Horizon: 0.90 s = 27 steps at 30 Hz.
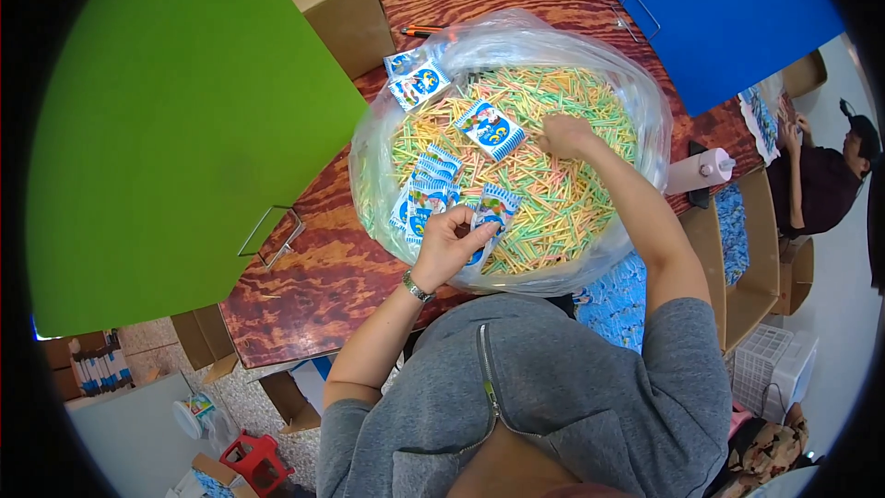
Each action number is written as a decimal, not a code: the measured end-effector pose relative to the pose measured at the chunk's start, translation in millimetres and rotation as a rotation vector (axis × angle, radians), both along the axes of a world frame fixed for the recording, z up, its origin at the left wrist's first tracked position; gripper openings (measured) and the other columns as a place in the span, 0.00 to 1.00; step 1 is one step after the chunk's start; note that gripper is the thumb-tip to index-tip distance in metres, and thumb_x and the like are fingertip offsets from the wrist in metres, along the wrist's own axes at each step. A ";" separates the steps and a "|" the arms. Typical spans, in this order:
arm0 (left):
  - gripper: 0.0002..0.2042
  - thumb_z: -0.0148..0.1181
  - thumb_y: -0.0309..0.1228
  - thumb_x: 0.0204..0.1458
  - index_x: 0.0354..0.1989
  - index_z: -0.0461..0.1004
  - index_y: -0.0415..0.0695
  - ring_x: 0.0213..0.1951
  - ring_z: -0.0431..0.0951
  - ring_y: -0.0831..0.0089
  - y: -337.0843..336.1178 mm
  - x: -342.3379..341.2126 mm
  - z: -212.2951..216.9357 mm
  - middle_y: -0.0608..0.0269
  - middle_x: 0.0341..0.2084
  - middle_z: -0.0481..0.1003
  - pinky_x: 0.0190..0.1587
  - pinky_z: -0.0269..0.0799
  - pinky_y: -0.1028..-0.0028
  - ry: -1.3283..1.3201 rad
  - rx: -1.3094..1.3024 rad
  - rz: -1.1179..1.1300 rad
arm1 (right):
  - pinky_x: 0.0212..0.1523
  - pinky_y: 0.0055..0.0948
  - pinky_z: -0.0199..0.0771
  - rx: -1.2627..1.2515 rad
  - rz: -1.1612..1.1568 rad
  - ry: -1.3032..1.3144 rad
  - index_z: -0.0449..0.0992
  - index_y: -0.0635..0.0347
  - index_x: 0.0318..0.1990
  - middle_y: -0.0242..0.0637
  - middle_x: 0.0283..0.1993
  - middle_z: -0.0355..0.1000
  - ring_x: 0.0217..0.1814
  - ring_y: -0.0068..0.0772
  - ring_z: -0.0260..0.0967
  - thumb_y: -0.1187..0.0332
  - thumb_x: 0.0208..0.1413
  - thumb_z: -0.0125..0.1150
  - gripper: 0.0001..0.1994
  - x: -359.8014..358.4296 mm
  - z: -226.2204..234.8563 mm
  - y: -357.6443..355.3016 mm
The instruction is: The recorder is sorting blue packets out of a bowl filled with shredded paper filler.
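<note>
A big clear plastic bag lies wide open on the table, filled with thin pastel sticks in yellow, green and pink. Over the near left part of the pile, my left hand pinches a small blue-and-white packet between thumb and fingers. My right hand reaches into the right side of the pile, its fingers curled down among the sticks; what they grip is hidden. Between the hands, a similar packet rests on the sticks. More packets overlap beside my left hand, and others lie at the bag's far left edge.
A green panel with a metal handle fills the left, a blue panel the far right. Cardboard boxes stand at the back near an orange-black tool. A pink bottle is right of the bag. Another person works at far right.
</note>
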<state>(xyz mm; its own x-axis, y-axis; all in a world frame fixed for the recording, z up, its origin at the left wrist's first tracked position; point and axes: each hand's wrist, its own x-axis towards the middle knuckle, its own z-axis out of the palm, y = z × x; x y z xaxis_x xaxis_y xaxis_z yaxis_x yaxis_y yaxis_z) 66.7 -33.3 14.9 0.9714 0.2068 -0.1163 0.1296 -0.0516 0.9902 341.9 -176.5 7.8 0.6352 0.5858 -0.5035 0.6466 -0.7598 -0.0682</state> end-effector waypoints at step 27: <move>0.11 0.59 0.31 0.59 0.48 0.75 0.43 0.45 0.78 0.76 -10.7 105.7 10.1 0.66 0.44 0.78 0.49 0.74 0.71 -0.114 -0.840 0.149 | 0.27 0.25 0.73 1.150 -0.787 1.657 0.70 0.57 0.46 0.31 0.32 0.71 0.29 0.26 0.71 0.62 0.65 0.52 0.10 -80.3 5.4 -45.1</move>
